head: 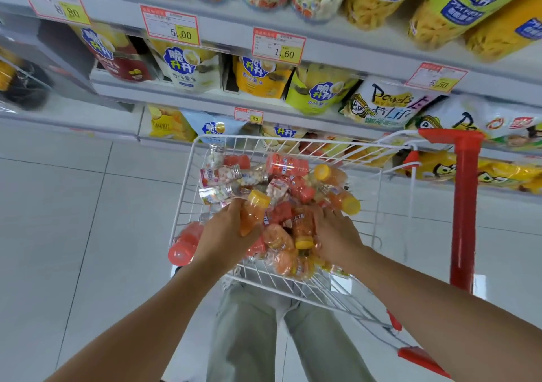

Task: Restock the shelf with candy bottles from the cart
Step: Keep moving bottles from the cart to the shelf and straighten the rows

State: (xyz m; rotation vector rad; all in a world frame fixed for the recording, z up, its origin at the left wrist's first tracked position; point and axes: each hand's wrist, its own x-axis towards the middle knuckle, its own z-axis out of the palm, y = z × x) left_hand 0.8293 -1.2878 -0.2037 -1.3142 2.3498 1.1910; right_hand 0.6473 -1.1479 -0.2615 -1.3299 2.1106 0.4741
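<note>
Cart (293,140) before me, left hand (225,235) inside gripping orange bottle (252,216), right hand (334,235) inside, fingers flat on bottles (289,165).

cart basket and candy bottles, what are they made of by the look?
Cart basket: thin white rods crossing in a grid, likely coated steel wire. Candy bottles: clear glossy walls showing candy inside, coloured caps, probably plastic.

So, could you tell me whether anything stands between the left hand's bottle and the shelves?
Only the cart's wire front wall, ahead of the yellow-capped bottle the left hand grips; above it, nothing visible blocks the shelves.
</note>
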